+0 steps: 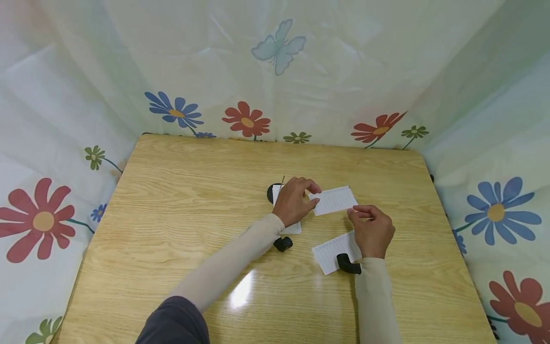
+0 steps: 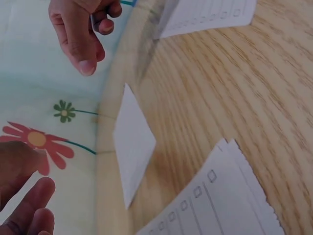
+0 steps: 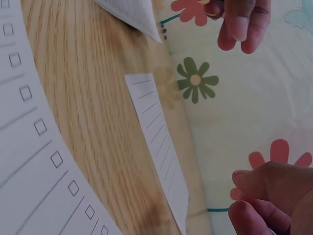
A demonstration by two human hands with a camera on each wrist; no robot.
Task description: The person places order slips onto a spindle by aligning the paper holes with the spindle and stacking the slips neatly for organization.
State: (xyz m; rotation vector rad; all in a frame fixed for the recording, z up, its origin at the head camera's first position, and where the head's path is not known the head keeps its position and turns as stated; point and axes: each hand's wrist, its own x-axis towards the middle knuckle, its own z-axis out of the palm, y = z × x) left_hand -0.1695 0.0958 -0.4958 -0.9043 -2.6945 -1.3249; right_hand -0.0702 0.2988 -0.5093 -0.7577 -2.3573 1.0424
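Between the two hands a small white checklist slip (image 1: 334, 200) lies on the wooden table, printed with lines. At its left edge is my left hand (image 1: 296, 200), thumb and fingertips apart with a gap between them. My right hand (image 1: 373, 229) hovers near its right corner, thumb close to the forefinger; in the right wrist view a gap shows between thumb (image 3: 259, 178) and finger, with no paper in it. Other slips (image 1: 293, 228) lie partly hidden under the left hand; the left wrist view shows them as layered sheets (image 2: 215, 196) with small boxes and a ragged edge.
Another checklist slip (image 1: 328, 253) is below the right hand, partly covered by a black curved piece (image 1: 348, 264) at that wrist. A round black object (image 1: 270, 193) and a thin stick (image 1: 282, 180) show beside the left hand. Flowered curtains (image 1: 275, 95) border the table (image 1: 193, 191).
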